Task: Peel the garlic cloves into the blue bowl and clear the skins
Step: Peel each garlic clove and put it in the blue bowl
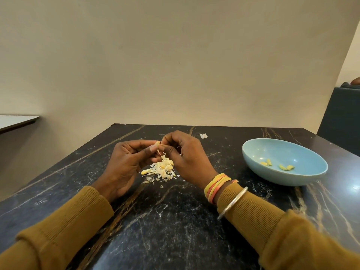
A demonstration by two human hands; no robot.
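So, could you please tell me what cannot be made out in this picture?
Head view:
garlic clove, mostly hidden by the left hand and right hand; remaining skin unclear.
skin pile, partly behind the right hand; any whole cloves inside too small.
dark furniture, cut off by the right edge.

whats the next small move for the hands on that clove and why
Probably pull the remaining skin off with the right hand and let it drop. Both hands pinch the garlic clove at their fingertips, left hand steadying it, above the pile of skins, and it doesn't look fully bare yet. Only then should it go to the blue bowl with the peeled cloves.
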